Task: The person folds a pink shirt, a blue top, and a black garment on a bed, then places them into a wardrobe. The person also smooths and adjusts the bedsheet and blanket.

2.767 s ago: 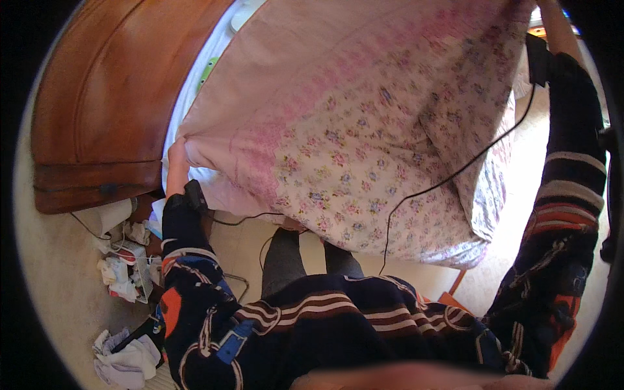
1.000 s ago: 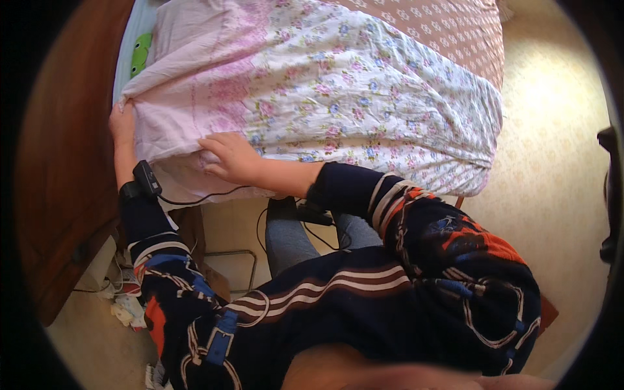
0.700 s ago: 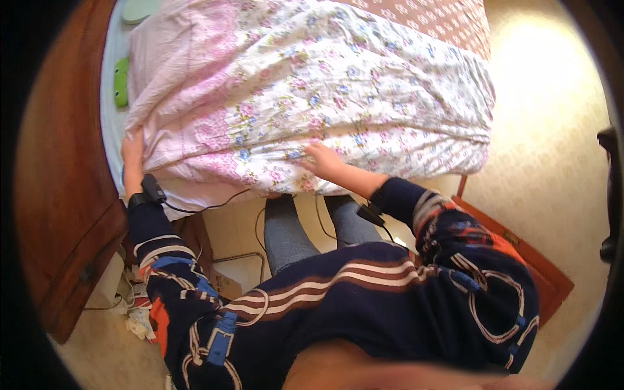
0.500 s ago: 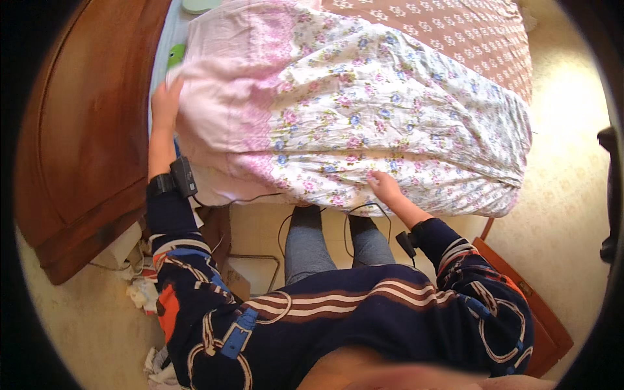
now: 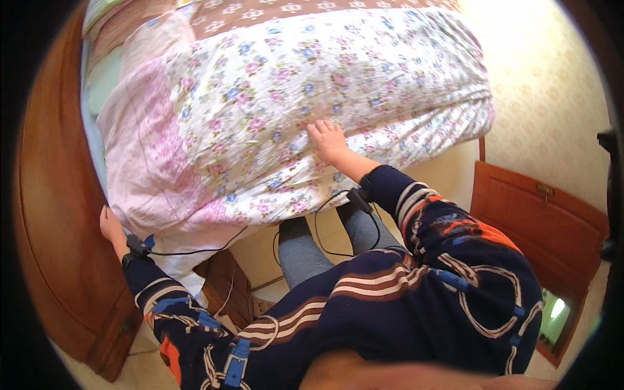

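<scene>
A floral quilt (image 5: pixel 279 97) in white, pink and blue lies over the bed, with a pink border (image 5: pixel 146 153) toward the headboard. My right hand (image 5: pixel 329 140) rests on the quilt's near half, palm down with the fingers spread a little and nothing in them. At the near pink corner, close against the wooden headboard (image 5: pixel 55 195), is my left hand (image 5: pixel 113 225). It touches the quilt's edge, but its fingers are mostly hidden, so their grip cannot be made out. Folds run along the quilt's near side.
Beyond the quilt shows a brown patterned sheet (image 5: pixel 273 9); a striped pillow (image 5: pixel 117 29) lies at the far left. Right of the bed stands a reddish wooden panel (image 5: pixel 533 208) with a metal latch. A dark cable (image 5: pixel 201 252) runs from my left wrist past my legs.
My left hand has come nearer along the headboard side to the quilt's near corner. My right hand has moved farther onto the quilt and flattened. The whole view has shifted and turned.
</scene>
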Action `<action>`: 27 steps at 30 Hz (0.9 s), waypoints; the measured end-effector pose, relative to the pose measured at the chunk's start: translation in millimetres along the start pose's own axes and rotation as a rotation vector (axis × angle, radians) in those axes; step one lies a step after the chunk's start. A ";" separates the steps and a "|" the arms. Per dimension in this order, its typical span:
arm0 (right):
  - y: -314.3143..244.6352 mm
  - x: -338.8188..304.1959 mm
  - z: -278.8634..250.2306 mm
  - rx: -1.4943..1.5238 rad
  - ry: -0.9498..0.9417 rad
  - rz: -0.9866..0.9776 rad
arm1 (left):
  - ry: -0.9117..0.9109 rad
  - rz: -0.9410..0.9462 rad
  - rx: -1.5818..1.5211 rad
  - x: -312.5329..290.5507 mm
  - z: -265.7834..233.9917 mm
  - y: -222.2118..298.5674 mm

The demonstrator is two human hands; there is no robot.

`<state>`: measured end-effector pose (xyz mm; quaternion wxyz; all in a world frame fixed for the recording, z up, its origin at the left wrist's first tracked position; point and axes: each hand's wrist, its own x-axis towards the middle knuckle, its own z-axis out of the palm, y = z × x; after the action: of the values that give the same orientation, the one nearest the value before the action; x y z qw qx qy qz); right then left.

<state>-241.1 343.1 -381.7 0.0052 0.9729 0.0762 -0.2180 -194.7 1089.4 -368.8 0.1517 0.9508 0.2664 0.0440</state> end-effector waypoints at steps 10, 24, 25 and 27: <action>87.5 -10.4 32.4 -0.097 0.193 0.163 | 0.091 0.928 -0.163 -229.8 114.1 244.3; 200.3 -20.1 3.6 0.148 0.508 -0.176 | -0.314 0.889 0.231 -297.6 137.0 365.7; 203.8 -33.4 6.0 0.049 0.272 -0.142 | -0.377 0.870 0.301 -301.2 133.4 365.3; 207.6 -58.0 14.6 0.152 0.353 -0.122 | -0.286 0.711 0.227 -315.0 125.8 357.6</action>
<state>-267.8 128.8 -375.0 -0.0948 0.9872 0.1182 -0.0493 -266.7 601.9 -377.6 0.0566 0.9910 -0.1000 -0.0688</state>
